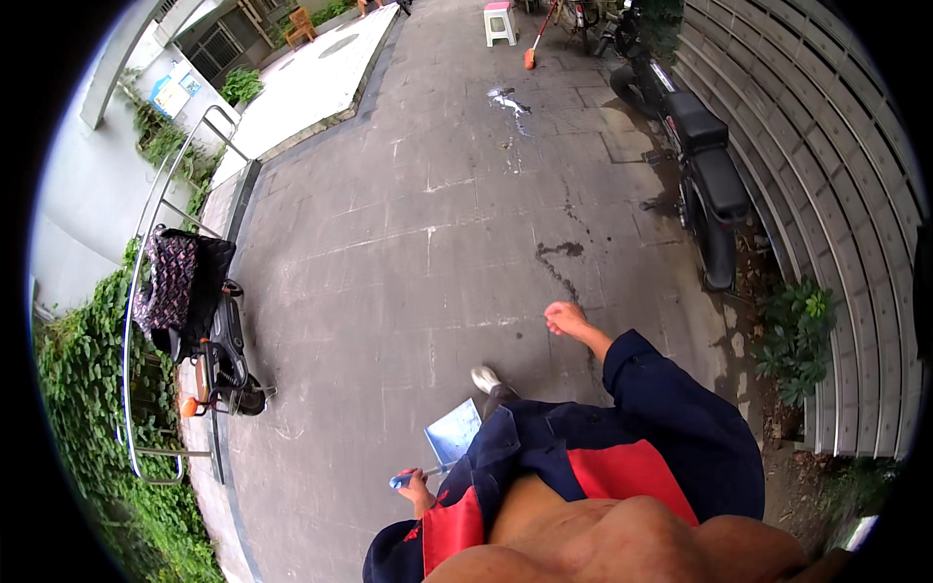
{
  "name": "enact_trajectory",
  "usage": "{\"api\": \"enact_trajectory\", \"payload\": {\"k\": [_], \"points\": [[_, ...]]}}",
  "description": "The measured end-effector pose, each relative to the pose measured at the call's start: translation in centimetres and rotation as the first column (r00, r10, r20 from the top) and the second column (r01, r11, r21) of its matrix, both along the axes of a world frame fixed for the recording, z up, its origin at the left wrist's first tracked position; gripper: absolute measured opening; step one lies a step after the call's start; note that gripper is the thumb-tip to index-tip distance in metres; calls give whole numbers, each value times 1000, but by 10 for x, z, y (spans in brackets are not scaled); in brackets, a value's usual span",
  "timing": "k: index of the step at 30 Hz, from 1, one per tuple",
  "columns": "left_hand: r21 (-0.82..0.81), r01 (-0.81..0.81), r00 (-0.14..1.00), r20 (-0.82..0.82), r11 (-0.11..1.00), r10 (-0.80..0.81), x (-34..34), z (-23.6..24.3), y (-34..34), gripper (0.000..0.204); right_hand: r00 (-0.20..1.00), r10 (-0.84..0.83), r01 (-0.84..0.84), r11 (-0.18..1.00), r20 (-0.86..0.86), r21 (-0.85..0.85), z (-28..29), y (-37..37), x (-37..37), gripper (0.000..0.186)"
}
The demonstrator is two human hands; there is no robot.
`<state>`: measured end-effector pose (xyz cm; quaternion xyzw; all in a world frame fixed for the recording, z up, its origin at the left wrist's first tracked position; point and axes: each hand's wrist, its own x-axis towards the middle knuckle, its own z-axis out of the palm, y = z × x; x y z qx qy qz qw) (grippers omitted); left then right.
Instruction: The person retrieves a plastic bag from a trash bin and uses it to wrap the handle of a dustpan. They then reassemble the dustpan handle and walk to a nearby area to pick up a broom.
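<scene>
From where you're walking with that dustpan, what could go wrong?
The wet patch on the paving lies just ahead, so a foot could slip there. The left hand carries the blue dustpan low by the stepping shoe, which might knock it. The parked scooter narrows the way on the right.

The pale blue plastic dustpan has a flat, roughly square pan and a thin metal-looking handle ending in a blue grip. It hangs low at the person's left side, the grip end clasped in the left hand and the handle running up to the right toward the pan. The pan is tilted with its broad face turned upward, above the grey paved ground, just beside a grey-white shoe.
</scene>
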<state>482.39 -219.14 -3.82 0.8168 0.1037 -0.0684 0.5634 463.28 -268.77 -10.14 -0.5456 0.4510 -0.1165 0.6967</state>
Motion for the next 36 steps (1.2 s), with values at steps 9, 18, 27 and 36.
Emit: {"api": "enact_trajectory", "payload": {"k": [9, 18, 27, 36], "points": [[6, -43, 986, -159, 999, 44, 221, -69, -182, 15, 924, 192, -217, 975, -330, -40, -59, -94, 68, 9], [47, 285, 950, -146, 957, -275, 402, -33, -390, 16, 775, 133, 48, 963, -618, 266, -139, -143, 35, 10], [43, 278, 931, 235, 960, -280, 585, -120, -499, 13, 597, 203, -709, 586, -776, -392, -166, -434, 284, 20], [54, -16, 995, 104, 998, 10, 687, -3, -729, 11, 995, -64, 63, 998, -79, -21, -12, -734, 638, 10]]}}
